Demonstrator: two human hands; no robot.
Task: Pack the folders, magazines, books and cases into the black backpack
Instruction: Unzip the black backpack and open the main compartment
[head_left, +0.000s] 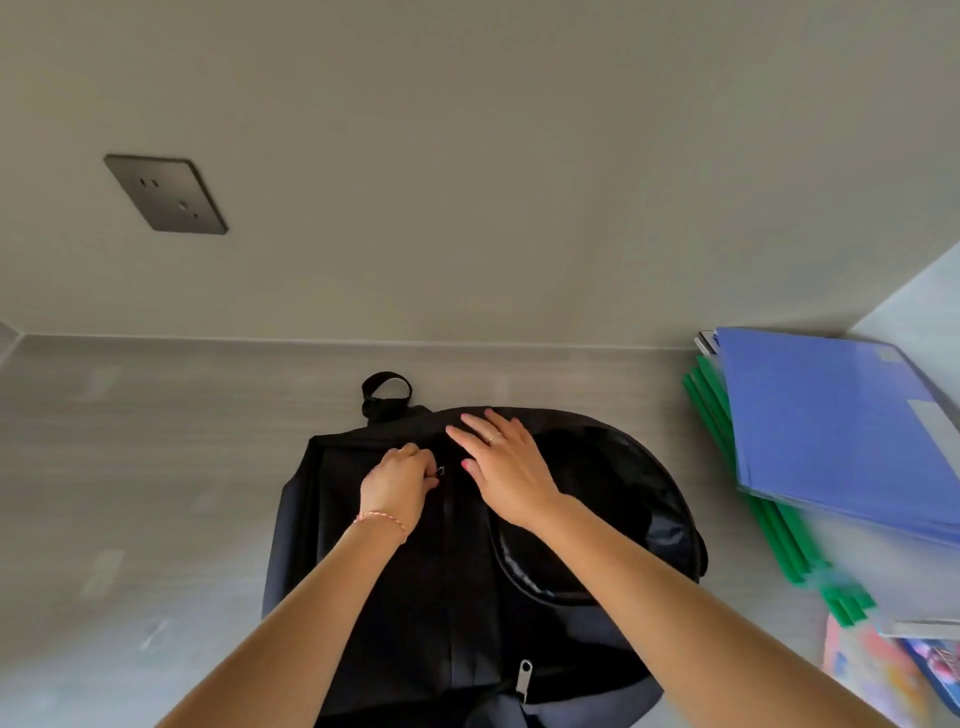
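Observation:
The black backpack (415, 597) lies flat on the grey table, its carry loop toward the wall. My left hand (397, 486) pinches a small metal zipper pull near the top of the bag. Flat on the fabric just right of it rests my right hand (506, 467), fingers spread. The bag's main compartment gapes on the right side, showing a dark lining. A stack at the right holds a blue folder (831, 431) on top of green-spined folders (769, 519). Colourful magazines or books (883, 675) lie at the lower right, partly cut off.
The grey table (156, 467) runs to a beige wall behind the bag. A dark wall socket plate (166, 193) sits on the wall at upper left. A second silver zipper pull (523, 675) hangs on the bag's near end.

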